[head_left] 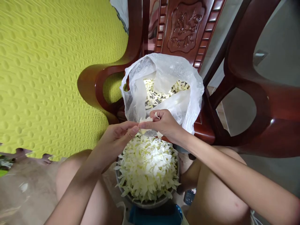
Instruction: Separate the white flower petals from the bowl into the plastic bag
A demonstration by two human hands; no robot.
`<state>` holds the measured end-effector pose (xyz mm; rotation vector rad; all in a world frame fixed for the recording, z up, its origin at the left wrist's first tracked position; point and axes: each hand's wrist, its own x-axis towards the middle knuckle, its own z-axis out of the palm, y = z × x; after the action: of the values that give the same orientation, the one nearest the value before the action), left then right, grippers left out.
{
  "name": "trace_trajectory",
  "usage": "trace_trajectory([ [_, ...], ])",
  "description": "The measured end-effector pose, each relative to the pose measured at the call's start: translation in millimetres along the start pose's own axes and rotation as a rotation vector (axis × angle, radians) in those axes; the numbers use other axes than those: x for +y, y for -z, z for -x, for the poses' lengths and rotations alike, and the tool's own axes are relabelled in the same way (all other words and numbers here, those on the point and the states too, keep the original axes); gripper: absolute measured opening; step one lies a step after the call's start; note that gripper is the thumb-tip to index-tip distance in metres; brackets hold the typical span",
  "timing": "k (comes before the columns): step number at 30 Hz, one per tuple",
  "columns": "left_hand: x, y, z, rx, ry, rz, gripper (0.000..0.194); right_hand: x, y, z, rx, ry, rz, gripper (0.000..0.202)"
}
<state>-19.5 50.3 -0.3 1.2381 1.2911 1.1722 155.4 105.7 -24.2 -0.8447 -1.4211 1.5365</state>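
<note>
My right hand (164, 122) is closed on a few white flowers (145, 120), above the near edge of an open plastic bag. My left hand (122, 132) meets it from the left, thumb and forefinger pinched together at the right fingertips; what they grip is too small to name. Below both hands, a round metal bowl (150, 205) is heaped with white flowers (150, 165). The translucent white bag (197, 90) sits on a wooden chair and holds more loose flowers (152, 97).
The dark red carved chair (185, 26) has curved arms on both sides. A yellow-green foam mat (42, 78) lies at the left. A blue container (156, 215) is under the bowl, between the knees. Another wooden armrest (276, 103) stands at the right.
</note>
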Motion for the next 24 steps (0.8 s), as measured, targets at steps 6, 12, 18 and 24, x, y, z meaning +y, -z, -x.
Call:
trace_trajectory([
  [6,-10,-1.4,0,-0.069,-0.011,-0.044,0.022,-1,-1,2,-0.146,-0.102,-0.011,0.045],
  [12,-6,-1.2,2,0.299,-0.173,0.273,0.010,-3,2,1,-0.008,-0.057,-0.013,0.038],
  [18,0,17.2,-7,0.449,0.005,0.501,0.006,14,31,-20,0.113,-0.035,0.297,0.043],
  [24,4,20.1,-5,0.603,-0.242,0.399,0.008,49,48,-20,-0.180,-0.190,0.549,0.042],
])
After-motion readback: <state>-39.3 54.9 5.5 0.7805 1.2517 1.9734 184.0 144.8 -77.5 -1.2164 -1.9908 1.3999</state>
